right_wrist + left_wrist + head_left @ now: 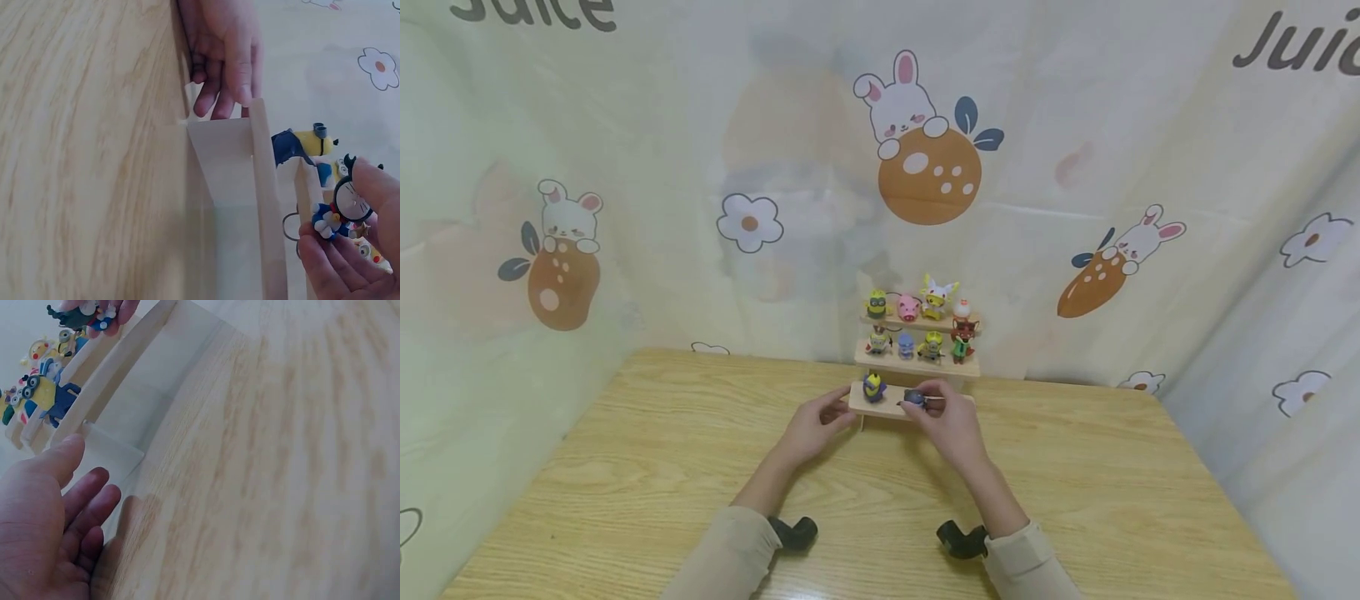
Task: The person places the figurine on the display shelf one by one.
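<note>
A small cat figurine, blue and white with a dark head and red collar, is pinched between my right hand's thumb and fingers. In the head view it is over the lowest step of a tiered wooden display stand; whether it touches the board I cannot tell. My left hand is at that board's left end, fingers loosely bent and thumb tip by the board edge. It holds nothing. A yellow minion figurine in dark blue stands on the same step, near the left end.
Several figurines stand on the two upper steps, among them a pink pig, a white-eared yellow one and a fox. The stand is at the back of a wood-grain table, before a printed curtain.
</note>
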A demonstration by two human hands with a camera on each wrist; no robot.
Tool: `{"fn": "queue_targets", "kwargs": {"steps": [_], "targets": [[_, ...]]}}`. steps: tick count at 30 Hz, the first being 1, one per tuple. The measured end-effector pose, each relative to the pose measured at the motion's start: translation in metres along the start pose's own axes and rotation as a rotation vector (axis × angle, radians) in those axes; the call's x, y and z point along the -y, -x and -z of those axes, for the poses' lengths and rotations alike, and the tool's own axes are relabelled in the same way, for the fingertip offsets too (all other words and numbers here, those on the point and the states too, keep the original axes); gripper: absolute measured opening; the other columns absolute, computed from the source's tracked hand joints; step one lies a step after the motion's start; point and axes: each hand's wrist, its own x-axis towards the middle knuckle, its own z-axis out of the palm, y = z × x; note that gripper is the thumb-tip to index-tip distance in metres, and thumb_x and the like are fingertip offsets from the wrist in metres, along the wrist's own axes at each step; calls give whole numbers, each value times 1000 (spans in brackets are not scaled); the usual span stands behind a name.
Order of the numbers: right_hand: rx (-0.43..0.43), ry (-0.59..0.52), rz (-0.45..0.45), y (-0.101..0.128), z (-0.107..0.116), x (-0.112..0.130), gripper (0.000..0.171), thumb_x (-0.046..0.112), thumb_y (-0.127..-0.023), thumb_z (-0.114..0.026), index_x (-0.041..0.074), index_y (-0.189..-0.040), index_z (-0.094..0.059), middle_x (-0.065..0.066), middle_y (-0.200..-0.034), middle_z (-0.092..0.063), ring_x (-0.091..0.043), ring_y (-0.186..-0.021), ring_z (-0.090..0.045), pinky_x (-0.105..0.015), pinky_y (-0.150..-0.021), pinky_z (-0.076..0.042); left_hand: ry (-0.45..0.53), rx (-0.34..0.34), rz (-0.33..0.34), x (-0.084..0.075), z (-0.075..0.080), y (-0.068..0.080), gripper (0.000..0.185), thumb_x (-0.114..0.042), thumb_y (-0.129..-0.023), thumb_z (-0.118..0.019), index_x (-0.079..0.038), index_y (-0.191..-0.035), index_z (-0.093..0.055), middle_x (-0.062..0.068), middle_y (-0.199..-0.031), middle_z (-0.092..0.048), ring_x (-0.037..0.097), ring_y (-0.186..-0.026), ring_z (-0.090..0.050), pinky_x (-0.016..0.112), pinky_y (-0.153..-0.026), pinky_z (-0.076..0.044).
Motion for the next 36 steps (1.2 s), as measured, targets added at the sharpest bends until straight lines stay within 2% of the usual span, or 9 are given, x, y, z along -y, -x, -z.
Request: {"fn": "queue_targets", "kwargs": {"steps": [4,7,12,21,36], "targets": [[-52,18,3,-1,-2,-1,33,22,-84,-73,5,-109,-58,-16,-109,-65,-26,-96,-68,-28,-77,-58,3,-1,-4,1,0,-1,51,-25,-90,-65,-15,-138,-50,4,-109,-68,16,-99,-63,35,-90,-52],[-96,76,16,-1,-1,-2,30,26,-85,-72,8,-105,-61,-10,-102,-67,-20,-91,-67,-27,-76,-57,-1,-1,-3,1,0,-1,52,-25,-90,-65,-15,-138,-50,4,-109,-68,16,-99,-63,35,-90,-52],[-140,104,35,-1,-2,-3,28,29,-84,-73,11,-103,-65,-5,-94,-71,-17,-85,-65,-26,-72,-54,-2,0,-1,-1,0,-1,52,-24,-90,-65,-14,-138,-50,4,-109,-68,16,-99,-64,35,-90,-52],[-159,116,43,-8,-8,-4,34,28,-85,-72,8,-111,-65,-8,-103,-69,-19,-91,-65,-29,-78,-56,7,4,6,0,1,-1,52,-23,-90,-65,-14,-139,-49,5,-109,-68,17,-100,-64,34,-91,-51],[-208,220,72,-19,-22,1,31,32,-82,-74,12,-105,-70,-6,-99,-71,-19,-87,-65,-33,-75,-55,13,14,11,-1,1,1,54,-26,-90,-65,-14,-140,-47,6,-111,-67,18,-101,-63,36,-91,-51]]}}
